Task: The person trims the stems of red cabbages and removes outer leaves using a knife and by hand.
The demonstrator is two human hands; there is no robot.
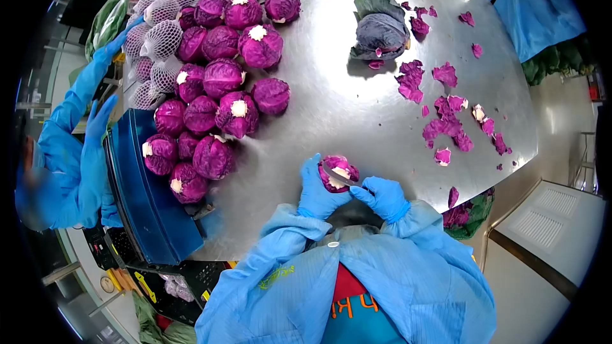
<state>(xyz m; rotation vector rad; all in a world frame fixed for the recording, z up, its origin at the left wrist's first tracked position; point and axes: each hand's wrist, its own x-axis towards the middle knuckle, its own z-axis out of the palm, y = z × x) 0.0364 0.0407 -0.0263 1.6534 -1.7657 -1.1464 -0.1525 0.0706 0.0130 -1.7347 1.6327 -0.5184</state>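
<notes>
Near the table's front edge, my left hand [318, 192], in a blue glove, holds a small red cabbage [337, 172] with its pale stem end facing up. My right hand [384, 198], gloved too, is closed around the handle of a knife [340, 177]. The blade lies across the pale stem end of the cabbage. To the left is a large group of purple cabbages [220, 77], several with white cut stems showing. A dark, leafy cabbage [380, 35] sits farther back, right of centre.
Torn purple leaves [444, 124] lie scattered over the right side of the metal table [319, 89]. Net-wrapped cabbages [163, 39] and a blue bin [150, 197] are at the left, beside a co-worker in blue sleeves [70, 108]. A blue bag [534, 6] hangs at the back right.
</notes>
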